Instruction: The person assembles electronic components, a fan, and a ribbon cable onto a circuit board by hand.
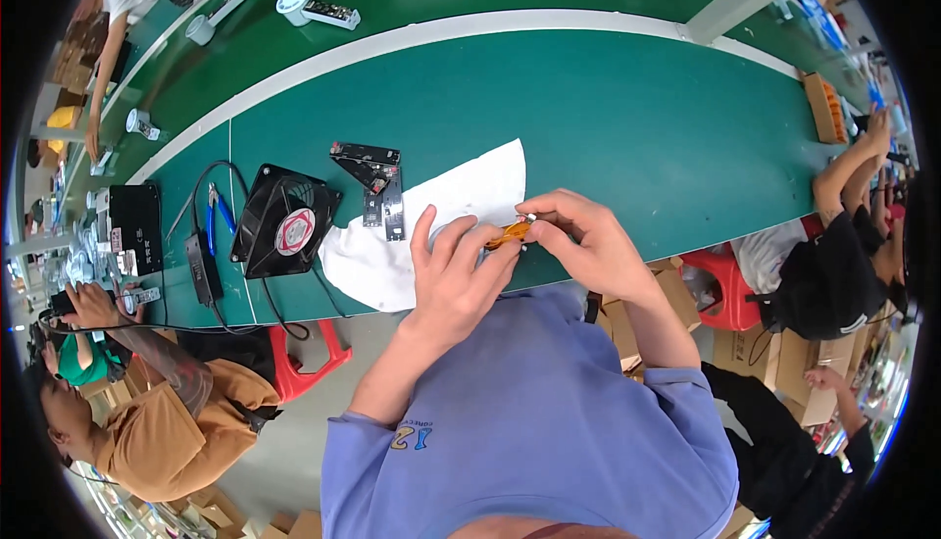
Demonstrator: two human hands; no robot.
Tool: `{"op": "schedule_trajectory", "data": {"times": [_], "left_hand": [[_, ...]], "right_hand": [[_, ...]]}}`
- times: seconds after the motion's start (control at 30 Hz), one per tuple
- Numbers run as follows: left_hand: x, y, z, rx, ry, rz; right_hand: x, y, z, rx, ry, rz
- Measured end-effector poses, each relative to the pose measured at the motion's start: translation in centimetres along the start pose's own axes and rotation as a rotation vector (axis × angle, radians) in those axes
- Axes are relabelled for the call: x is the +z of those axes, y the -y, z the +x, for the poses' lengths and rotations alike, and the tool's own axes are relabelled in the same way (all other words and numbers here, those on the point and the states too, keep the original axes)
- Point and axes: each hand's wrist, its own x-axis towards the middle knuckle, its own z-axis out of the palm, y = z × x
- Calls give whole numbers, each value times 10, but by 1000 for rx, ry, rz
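Observation:
At the near edge of the green workbench (627,127), my two hands meet over a small orange bundle (512,234), which may be wrapped or coiled wire. My left hand (459,267) has its fingers curled round the bundle's left side. With thumb and forefinger, my right hand (586,245) pinches the other end, where a small white tip like a connector (529,218) sticks out. Fingers cover much of the bundle. Beneath and behind my left hand lies a white cloth (480,181). Black circuit boards (394,208) rest partly on its far left corner.
Left of the cloth stands a black fan (294,230) with cables. Blue-handled pliers (222,212) and a black power adapter (203,269) lie beyond it. A co-worker (186,412) sits at left; others work at right. An orange-filled box (825,108) sits at the far right.

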Motion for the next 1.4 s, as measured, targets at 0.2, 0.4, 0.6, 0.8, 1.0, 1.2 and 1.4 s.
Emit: {"op": "schedule_trajectory", "data": {"times": [0.2, 0.4, 0.6, 0.8, 1.0, 1.2, 1.4], "left_hand": [[4, 4, -7, 6, -47, 10], [6, 6, -3, -12, -108, -6], [11, 0, 1, -57, -166, 71], [13, -1, 4, -70, -183, 88], [8, -1, 8, -71, -152, 57], [6, -2, 7, -75, -129, 38], [7, -2, 8, -79, -131, 32]], "right_hand": [[9, -1, -6, 0, -10, 23], [17, 1, -13, -57, -85, 64], [23, 0, -15, -145, -135, -11], [29, -1, -16, -139, -180, 17], [31, -2, -16, -213, -211, -101], [28, 2, -16, -264, -203, -212], [28, 4, -17, -269, -211, -246]]}}
